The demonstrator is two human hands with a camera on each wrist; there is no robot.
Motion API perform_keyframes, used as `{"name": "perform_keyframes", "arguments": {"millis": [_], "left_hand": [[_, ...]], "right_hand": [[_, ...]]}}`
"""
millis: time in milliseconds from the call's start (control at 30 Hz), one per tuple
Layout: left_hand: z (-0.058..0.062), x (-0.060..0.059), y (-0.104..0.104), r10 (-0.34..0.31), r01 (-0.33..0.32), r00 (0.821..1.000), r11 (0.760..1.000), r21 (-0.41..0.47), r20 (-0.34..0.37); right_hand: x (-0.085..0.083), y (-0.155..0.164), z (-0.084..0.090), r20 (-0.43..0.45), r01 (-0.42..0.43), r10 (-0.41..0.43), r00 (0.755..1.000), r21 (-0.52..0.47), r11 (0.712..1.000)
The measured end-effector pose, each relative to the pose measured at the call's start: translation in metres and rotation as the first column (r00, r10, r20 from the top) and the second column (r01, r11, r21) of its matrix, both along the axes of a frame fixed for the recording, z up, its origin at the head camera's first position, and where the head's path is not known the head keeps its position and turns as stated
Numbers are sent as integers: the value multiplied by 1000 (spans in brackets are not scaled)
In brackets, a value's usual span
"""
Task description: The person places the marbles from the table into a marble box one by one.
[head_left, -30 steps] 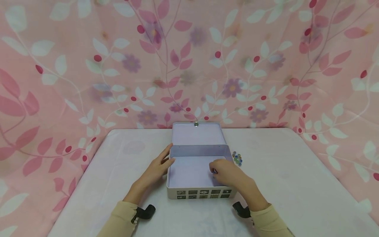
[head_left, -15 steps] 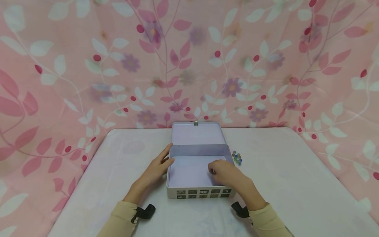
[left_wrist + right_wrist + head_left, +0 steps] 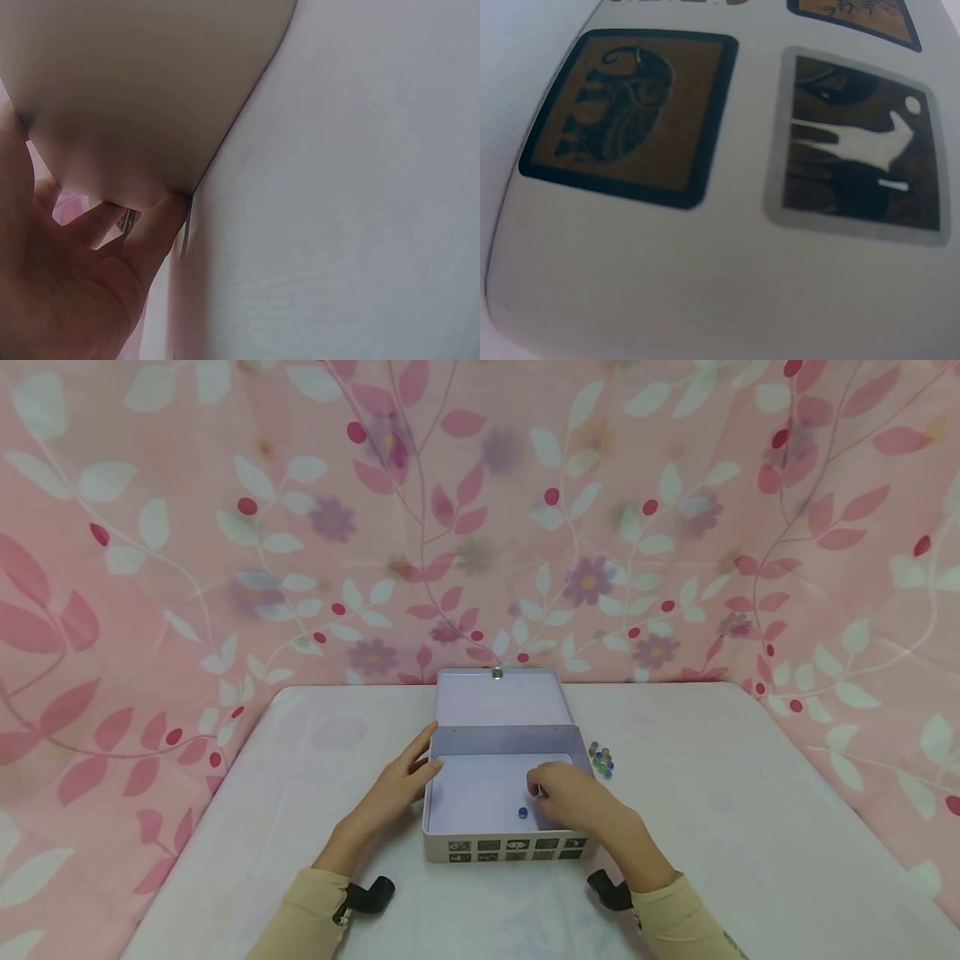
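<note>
An open white tin box point(image 3: 501, 848) with small dark pictures on its front wall stands mid-table, its lid point(image 3: 498, 698) laid back. One blue marble point(image 3: 522, 812) lies on the box floor near the front. My right hand point(image 3: 572, 797) hovers inside the box at its right side, fingers loosely curled, nothing seen in them, just right of the marble. My left hand point(image 3: 401, 781) rests with straight fingers against the box's left wall. The left wrist view shows the left hand point(image 3: 67, 285) touching the box point(image 3: 150, 90). The right wrist view shows only the pictured front wall of the box point(image 3: 720, 262).
A small heap of coloured marbles point(image 3: 601, 760) lies on the white table point(image 3: 750, 827) just right of the box. A pink floral cloth point(image 3: 225, 527) hangs behind and around the table. Black wrist straps point(image 3: 371, 893) sit at both cuffs.
A blue marble now lies on the box floor where none showed before. My right hand has shifted slightly left and back inside the box. The left hand has not moved.
</note>
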State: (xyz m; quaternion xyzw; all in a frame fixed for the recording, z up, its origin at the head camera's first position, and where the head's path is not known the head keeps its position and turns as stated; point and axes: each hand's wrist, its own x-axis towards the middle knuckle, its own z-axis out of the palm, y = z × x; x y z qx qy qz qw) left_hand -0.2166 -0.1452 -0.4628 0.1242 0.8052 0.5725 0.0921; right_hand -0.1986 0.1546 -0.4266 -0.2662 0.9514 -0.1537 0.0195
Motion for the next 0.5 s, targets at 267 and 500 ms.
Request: {"name": "perform_keyframes", "arguments": {"millis": [267,500], "left_hand": [[-1,-1,0,-3,3,1000,1000,4,0],[-1,0,1,8,-8,1000,1000,1,8]], "right_hand": [[-2,7,7,-35,15,-16,999,-43,999],[-5,21,22,-205,72,-89,975,-90,993]]}}
